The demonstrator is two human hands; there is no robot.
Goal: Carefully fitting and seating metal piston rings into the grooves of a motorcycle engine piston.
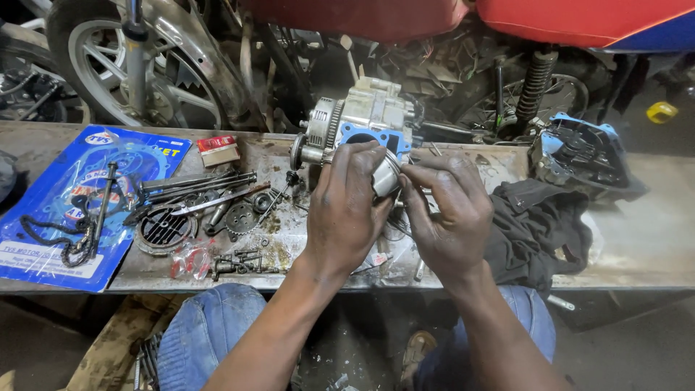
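Piston [386, 177] gripped in both hands [346, 210], blue flat gasket pkg [43, 217] far left.

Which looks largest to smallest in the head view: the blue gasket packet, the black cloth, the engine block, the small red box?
1. Blue gasket packet
2. Black cloth; it looks near the packet in spread, so these two are unsure
3. Engine block; partly hidden by the left hand
4. Small red box, clearly smallest

Motorcycle repair workshop, parked motorcycles [145, 58], parts-strewn bench [637, 239]
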